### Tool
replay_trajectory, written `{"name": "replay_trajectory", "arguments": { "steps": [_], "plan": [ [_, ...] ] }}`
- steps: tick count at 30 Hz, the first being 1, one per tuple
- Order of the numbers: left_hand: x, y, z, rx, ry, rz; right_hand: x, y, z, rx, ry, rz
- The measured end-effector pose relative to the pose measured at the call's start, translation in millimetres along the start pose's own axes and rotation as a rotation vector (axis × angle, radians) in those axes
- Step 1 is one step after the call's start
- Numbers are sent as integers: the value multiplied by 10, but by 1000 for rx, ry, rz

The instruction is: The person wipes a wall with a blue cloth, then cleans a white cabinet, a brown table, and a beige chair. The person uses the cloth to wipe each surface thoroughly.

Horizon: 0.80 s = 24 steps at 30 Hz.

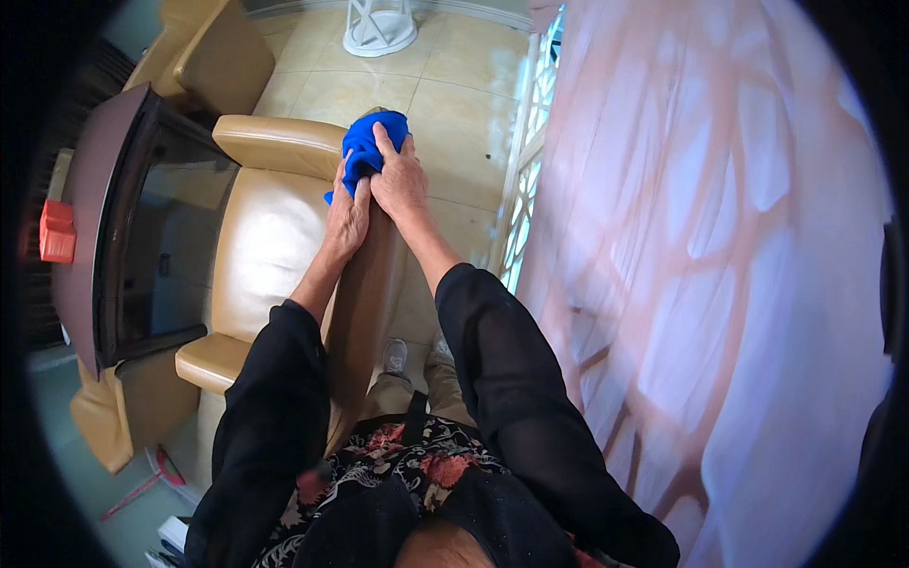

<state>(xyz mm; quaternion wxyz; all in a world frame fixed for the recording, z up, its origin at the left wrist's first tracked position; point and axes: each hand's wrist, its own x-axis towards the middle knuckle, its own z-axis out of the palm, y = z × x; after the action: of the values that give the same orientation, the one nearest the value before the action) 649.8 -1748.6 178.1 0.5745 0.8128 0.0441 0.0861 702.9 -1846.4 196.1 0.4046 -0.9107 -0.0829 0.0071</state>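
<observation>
A bright blue cloth (363,145) is bunched over the far top corner of a tan leather armchair's backrest (362,284). My right hand (401,177) grips the cloth from the right, its thumb and fingers spread across it. On the near left side, my left hand (346,224) has hold of the cloth's lower folds, close beside the right. Part of its fingers is hidden by the fabric. Below the hands the seat cushion (266,248) shows to the left of the backrest, between two padded armrests (280,142).
A brown table with a dark glass top (174,234) stands left of the armchair, an orange-red box (57,231) at its far side. More tan armchairs (224,57) flank the table. Sheer pinkish curtains (660,213) and a white lattice screen (524,184) line the right. A white stand (378,32) is ahead.
</observation>
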Motion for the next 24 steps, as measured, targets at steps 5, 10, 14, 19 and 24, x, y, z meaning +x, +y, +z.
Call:
{"name": "replay_trajectory", "arguments": {
  "steps": [5,10,14,19,24],
  "plan": [
    [-88,110,100,279,31,53,149,161,32,85,17,-37],
    [-131,163,97,338,66,-58,361,235,86,110,-3,-135],
    [-108,272,103,235,71,-176,463,181,-26,138,-47,-214],
    [37,23,54,57,88,-309,674,75,-16,71,-166,-269],
    [319,-194,29,-150,140,-464,1004,-11,47,-93,-357,-358]
  ]
}}
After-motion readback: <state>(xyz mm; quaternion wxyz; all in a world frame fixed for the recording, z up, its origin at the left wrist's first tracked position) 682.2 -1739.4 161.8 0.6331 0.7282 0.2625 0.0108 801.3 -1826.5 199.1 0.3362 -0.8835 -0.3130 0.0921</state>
